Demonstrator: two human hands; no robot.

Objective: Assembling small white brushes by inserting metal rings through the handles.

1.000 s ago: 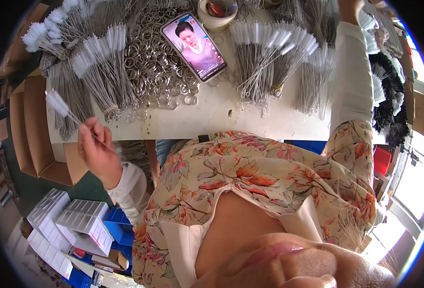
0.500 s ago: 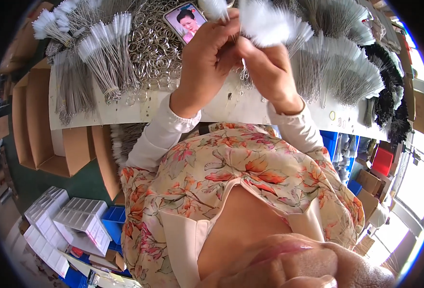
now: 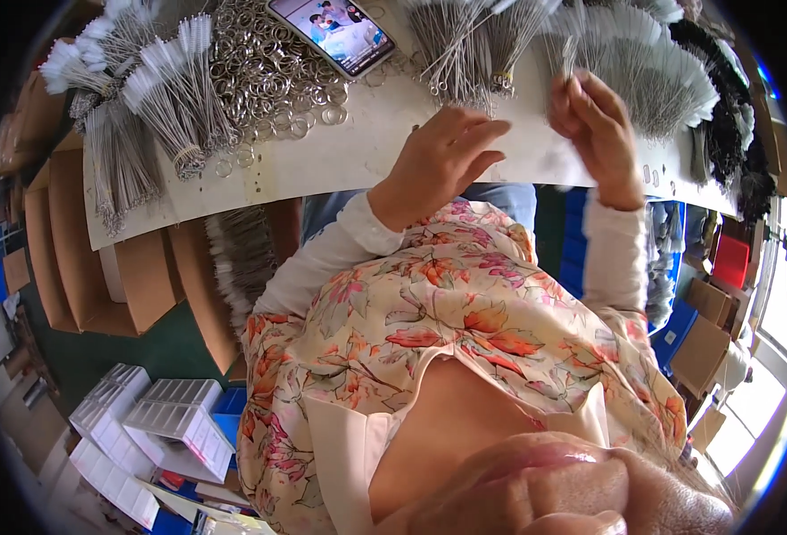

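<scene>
My left hand is over the table's front edge with its fingers loosely apart, nothing in them. To its right, my right hand is raised with thumb and fingers pinched on a thin wire brush, partly blurred and hard to tell from the brushes behind. A blurred pale patch shows just below those fingers. Beyond my hands lie bundles of white-bristled wire brushes, their looped wire ends toward me. Another spread of white brushes lies right of my right hand.
A phone with a lit screen rests beside a heap of metal rings on the white table. More brush bundles lie at the left, black brushes at the right. Open cardboard boxes stand below left.
My hands were together, holding white-bristled brushes near the phone. They have parted: the left has opened and come nearer, the right has moved right. The view has shifted and the phone's picture has changed.
</scene>
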